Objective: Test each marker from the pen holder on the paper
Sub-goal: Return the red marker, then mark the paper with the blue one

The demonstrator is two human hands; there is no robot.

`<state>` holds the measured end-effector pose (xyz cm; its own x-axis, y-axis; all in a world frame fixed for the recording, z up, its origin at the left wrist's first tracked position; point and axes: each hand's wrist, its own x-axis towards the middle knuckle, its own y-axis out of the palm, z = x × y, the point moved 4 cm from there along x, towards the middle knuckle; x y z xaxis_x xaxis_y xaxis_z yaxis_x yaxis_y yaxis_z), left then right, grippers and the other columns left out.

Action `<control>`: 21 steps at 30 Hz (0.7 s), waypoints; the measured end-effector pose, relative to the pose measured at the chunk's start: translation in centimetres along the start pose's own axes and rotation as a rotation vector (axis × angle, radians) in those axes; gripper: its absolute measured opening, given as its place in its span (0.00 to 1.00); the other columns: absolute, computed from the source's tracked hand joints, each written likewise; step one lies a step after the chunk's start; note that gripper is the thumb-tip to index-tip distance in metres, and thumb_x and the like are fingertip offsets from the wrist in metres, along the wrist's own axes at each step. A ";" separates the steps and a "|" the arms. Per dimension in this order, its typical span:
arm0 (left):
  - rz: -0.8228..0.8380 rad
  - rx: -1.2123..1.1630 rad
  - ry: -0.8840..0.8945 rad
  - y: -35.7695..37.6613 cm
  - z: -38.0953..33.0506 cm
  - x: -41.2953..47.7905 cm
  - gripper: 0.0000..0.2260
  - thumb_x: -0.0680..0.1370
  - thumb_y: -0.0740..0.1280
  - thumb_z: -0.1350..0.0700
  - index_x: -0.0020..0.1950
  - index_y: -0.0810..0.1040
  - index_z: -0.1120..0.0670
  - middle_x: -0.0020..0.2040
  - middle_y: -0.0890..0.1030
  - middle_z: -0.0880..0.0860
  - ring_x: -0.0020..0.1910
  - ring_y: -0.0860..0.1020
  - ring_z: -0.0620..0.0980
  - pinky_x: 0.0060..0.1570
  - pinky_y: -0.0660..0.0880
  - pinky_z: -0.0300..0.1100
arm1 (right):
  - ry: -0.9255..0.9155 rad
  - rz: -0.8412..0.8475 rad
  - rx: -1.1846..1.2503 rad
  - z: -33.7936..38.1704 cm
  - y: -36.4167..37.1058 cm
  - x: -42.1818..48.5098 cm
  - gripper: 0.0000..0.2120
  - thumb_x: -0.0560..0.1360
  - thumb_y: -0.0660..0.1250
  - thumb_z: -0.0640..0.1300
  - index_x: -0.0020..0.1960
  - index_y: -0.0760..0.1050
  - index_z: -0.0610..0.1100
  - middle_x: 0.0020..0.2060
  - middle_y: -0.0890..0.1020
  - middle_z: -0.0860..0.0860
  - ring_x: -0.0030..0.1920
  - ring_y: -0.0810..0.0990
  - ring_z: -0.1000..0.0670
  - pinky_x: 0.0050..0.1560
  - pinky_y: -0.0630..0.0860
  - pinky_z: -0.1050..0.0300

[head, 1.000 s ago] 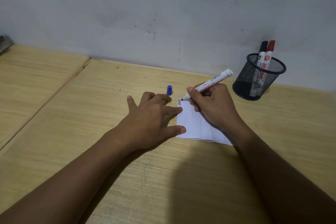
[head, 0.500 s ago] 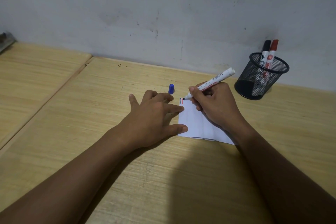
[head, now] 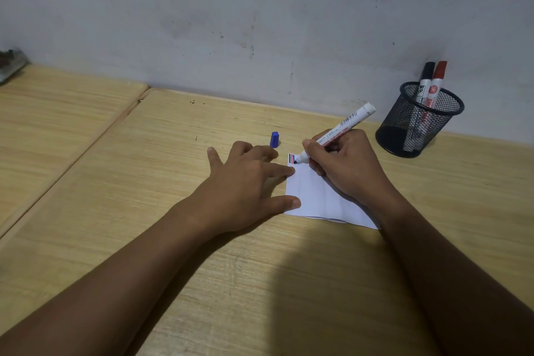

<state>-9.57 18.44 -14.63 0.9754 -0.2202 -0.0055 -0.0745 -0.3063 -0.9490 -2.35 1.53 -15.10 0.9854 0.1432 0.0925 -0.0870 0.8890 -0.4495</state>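
Observation:
A small white paper (head: 315, 196) lies on the wooden desk, with short black and red strokes at its top left corner. My right hand (head: 346, 167) grips an uncapped white marker (head: 344, 130), its blue tip touching the paper beside those strokes. My left hand (head: 248, 182) lies flat with fingers spread, thumb and forefinger pressing the paper's left edge. The marker's blue cap (head: 274, 139) stands on the desk just behind my left fingers. A black mesh pen holder (head: 419, 121) at the back right holds a black-capped marker (head: 424, 81) and a red-capped marker (head: 437, 81).
The wooden desk (head: 144, 182) meets a grey wall at the back. A seam separates it from a second desk (head: 52, 124) on the left. Some metal object (head: 11, 63) sits at the far left edge by the wall.
The marker tip has shifted slightly down at the paper's corner beside the strokes. Both hands stay in place on the paper.

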 end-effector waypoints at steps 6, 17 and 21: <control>0.006 0.008 -0.006 0.1 0.1 0.1 0.28 0.72 0.62 0.30 0.71 0.70 0.36 0.76 0.63 0.44 0.74 0.55 0.49 0.68 0.51 0.73 | 0.001 0.008 0.007 -0.1 0.0 0.0 0.07 0.77 0.71 0.49 0.49 0.82 0.45 0.37 0.85 0.51 0.36 0.85 0.51 0.38 0.83 0.62; -0.083 -0.098 -0.024 0.1 0.2 -0.2 0.26 0.68 0.67 0.30 0.63 0.75 0.38 0.70 0.70 0.41 0.70 0.61 0.46 0.69 0.51 0.70 | -0.021 -0.142 0.668 1.7 -4.0 0.4 0.09 0.79 0.68 0.40 0.43 0.80 0.36 0.31 0.79 0.43 0.27 0.75 0.50 0.27 0.72 0.60; -0.328 -0.418 -0.177 -1.6 0.5 0.3 0.25 0.66 0.70 0.31 0.56 0.73 0.42 0.51 0.77 0.37 0.52 0.75 0.40 0.61 0.67 0.53 | -0.077 -0.173 0.626 3.7 -5.9 0.2 0.09 0.79 0.68 0.41 0.44 0.80 0.36 0.31 0.80 0.43 0.27 0.76 0.50 0.25 0.71 0.61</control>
<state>-9.08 19.32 -13.28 0.9785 0.0968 0.1820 0.1984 -0.6818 -0.7041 -2.17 -2.06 -9.17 0.9814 -0.0149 0.1912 -0.0196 0.9839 0.1775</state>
